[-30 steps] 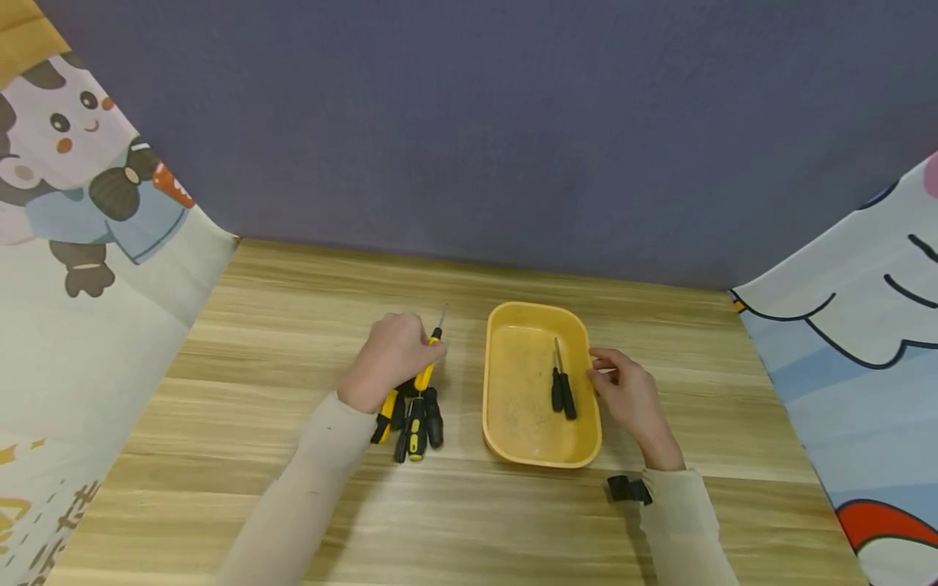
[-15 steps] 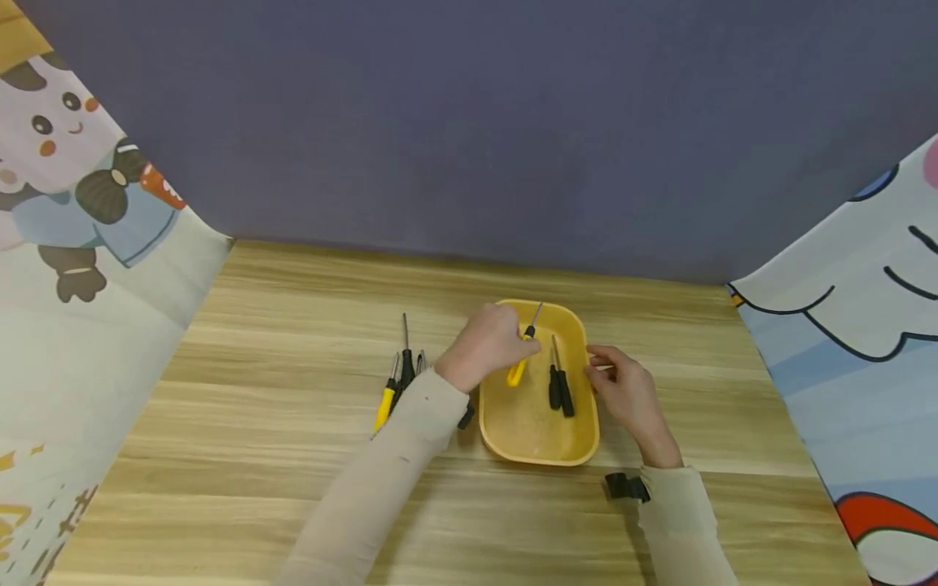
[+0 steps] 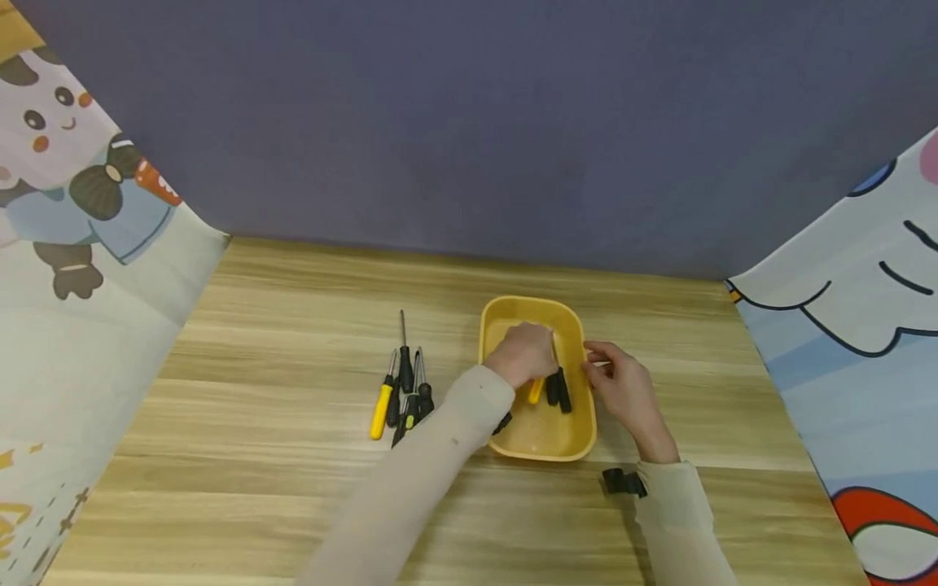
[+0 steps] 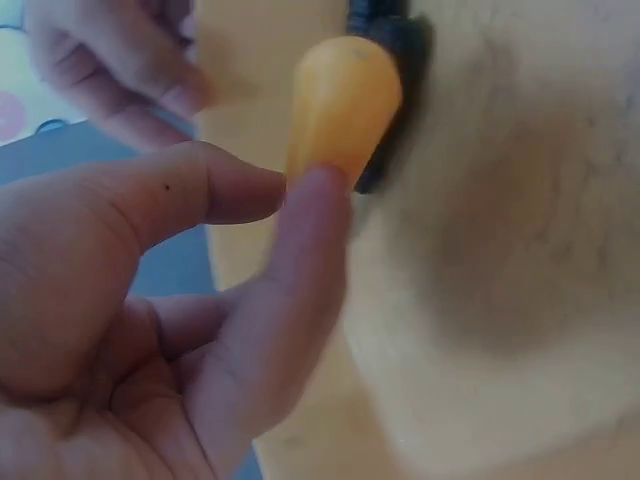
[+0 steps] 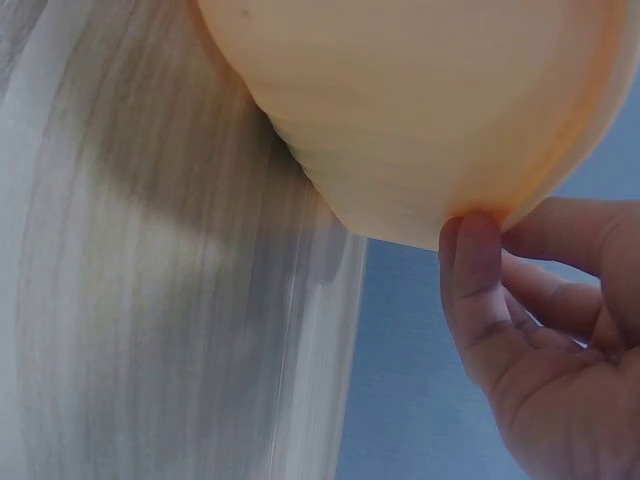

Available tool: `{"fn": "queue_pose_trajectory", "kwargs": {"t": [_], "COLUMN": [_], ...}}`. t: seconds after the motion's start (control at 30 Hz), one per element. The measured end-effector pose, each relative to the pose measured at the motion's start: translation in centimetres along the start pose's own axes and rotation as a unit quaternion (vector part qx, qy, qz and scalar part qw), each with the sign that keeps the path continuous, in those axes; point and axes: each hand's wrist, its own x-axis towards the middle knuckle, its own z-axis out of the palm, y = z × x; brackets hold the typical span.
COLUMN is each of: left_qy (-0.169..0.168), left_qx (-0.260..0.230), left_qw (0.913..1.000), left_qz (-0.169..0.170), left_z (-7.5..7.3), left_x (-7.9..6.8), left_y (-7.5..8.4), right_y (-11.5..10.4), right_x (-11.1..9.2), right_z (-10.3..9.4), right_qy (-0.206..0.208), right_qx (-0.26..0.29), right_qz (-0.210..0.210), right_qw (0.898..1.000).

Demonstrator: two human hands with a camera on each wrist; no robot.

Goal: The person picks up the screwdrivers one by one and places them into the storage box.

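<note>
Inside the yellow plastic tray in the head view, my left hand pinches a yellow-handled screwdriver. The left wrist view shows thumb and finger on its rounded yellow handle; its shaft is hidden. Beside it in the tray lie two black-handled screwdrivers, partly covered by the hand. At the tray's right side my right hand holds the rim between thumb and fingers, seen close at the tray wall in the right wrist view.
Left of the tray, several more screwdrivers lie bunched on the wooden table. One has a yellow handle, another a black handle; the left sleeve overlaps the bunch. A dark blue-grey panel stands behind the table.
My left hand has carried the yellow-handled screwdriver rightward from the bunch, over the tray's rim, and down into the tray. The right hand has stayed at the rim.
</note>
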Motion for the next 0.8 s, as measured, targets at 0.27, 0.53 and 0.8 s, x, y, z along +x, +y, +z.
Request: {"fn": "queue_pose_trajectory", "kwargs": {"t": [0.27,0.53,0.8], "left_qy": [0.013,0.043,0.063], "left_qx": [0.047,0.076,0.050], "left_qw": [0.9988,0.9956,0.9944], "left_qz": [-0.004,0.035,0.068], "left_z": [0.3,-1.1,-2.2], "left_x": [0.6,-0.7,-3.5], "left_y": [0.2,1.0,0.9], "right_y": [-0.7,-1.0,-1.0], "right_x": [0.2,0.5,-0.3], "right_z": [-0.2,-0.6,-0.2], "right_qy": [-0.003,0.011,-0.011], "right_qx": [0.005,-0.007,-0.005], "right_qz": [0.002,-0.005,0.017], "right_qw": [1.000,1.000,1.000]}}
